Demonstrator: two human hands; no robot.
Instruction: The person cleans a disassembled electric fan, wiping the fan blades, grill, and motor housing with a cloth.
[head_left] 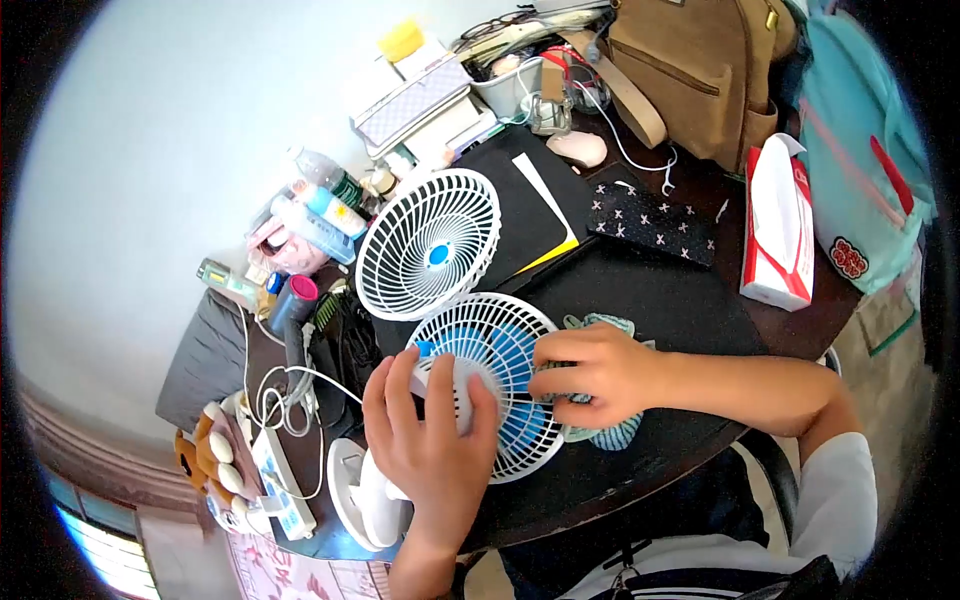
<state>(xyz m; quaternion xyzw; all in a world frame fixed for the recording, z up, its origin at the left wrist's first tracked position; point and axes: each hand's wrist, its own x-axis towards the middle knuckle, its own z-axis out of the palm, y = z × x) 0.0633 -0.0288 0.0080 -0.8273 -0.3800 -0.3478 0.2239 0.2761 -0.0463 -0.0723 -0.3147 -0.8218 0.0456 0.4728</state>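
A small white fan [495, 468] with blue blades lies on the black desk mat, its rear cage and motor housing facing up. My left hand [425, 430] is wrapped over the white motor housing at the cage's centre. My right hand [595, 375] has its fingers bent against the cage's right side, with a striped green-and-white cloth [618, 433] beneath it. The fan's white base [350, 495] points toward the desk's front-left edge. Just behind the fan lies a separate white front grille [428, 245] with a blue centre.
Bottles [325, 210], a hair dryer [295, 305] and a power strip [282, 480] with white cables are at the left. At the back are a pale mouse [577, 149] and a patterned pouch [650, 222]. A tissue pack [778, 225] and bags [690, 70] stand at the right.
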